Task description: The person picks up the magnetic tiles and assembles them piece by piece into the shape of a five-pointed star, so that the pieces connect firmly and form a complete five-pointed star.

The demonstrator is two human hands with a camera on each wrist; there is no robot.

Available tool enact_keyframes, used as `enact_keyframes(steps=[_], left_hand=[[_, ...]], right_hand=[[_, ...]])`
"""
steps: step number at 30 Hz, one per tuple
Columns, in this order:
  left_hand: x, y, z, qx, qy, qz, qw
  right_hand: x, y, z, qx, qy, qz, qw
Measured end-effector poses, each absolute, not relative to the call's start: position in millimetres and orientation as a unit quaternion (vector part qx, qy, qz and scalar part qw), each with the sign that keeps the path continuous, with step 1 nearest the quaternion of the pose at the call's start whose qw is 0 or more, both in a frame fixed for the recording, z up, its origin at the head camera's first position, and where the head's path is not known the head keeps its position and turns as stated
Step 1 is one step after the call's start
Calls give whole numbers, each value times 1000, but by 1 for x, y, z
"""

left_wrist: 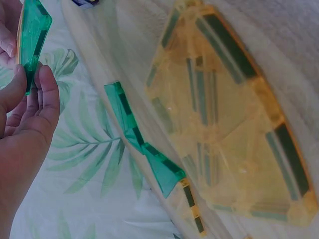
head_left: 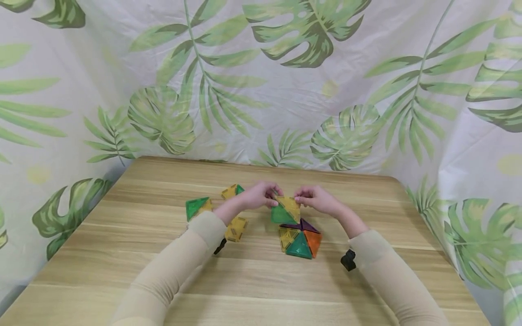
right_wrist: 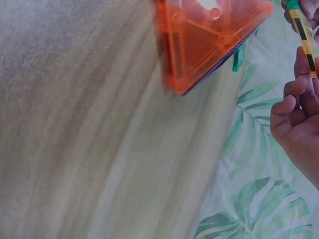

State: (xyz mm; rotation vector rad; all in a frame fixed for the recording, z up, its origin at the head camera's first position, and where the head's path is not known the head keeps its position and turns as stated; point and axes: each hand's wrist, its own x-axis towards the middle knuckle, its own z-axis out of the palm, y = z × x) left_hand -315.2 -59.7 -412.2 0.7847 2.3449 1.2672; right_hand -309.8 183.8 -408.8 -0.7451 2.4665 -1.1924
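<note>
Both hands hold up a square of two triangular magnetic tiles, one green (head_left: 280,215) and one yellow (head_left: 291,206), joined along the diagonal. My left hand (head_left: 258,195) pinches its green side between thumb and fingers; the left wrist view shows this green tile (left_wrist: 37,37) edge-on. On the right edge, my right hand (head_left: 319,199) grips the yellow tile with thumb and fingertips. Just below the raised square, a ring of triangular tiles lies on the table: purple (head_left: 306,225), orange (head_left: 313,242), green (head_left: 299,246) and yellow (head_left: 287,237). The square overlaps its far left part in the head view.
Left of the ring lie a yellow tile piece (head_left: 235,229), a green-and-yellow piece (head_left: 198,207) partly behind the left sleeve, and another yellow-and-green piece (head_left: 230,191) farther back. The wooden table (head_left: 261,290) ends at a leaf-patterned cloth (head_left: 228,136).
</note>
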Motion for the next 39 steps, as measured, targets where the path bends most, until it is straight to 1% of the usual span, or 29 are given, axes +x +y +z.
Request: enact_keyframes(steps=[3, 10, 17, 25, 39], left_hand=[[-316, -58, -419, 280, 829, 448, 182], [-322, -52, -435, 284, 851, 414, 154], [-322, -48, -440, 264, 869, 389, 154], [-321, -49, -439, 271, 866, 385, 168], [-320, -48, -440, 294, 872, 353, 168]], right_hand=[[-314, 184, -415, -239, 858, -420, 173], [-320, 187, -432, -194, 844, -442, 233], [-322, 186, -441, -191, 838, -440, 262], [-327, 185, -449, -199, 855, -396, 269], [-326, 182, -454, -220, 858, -385, 261]])
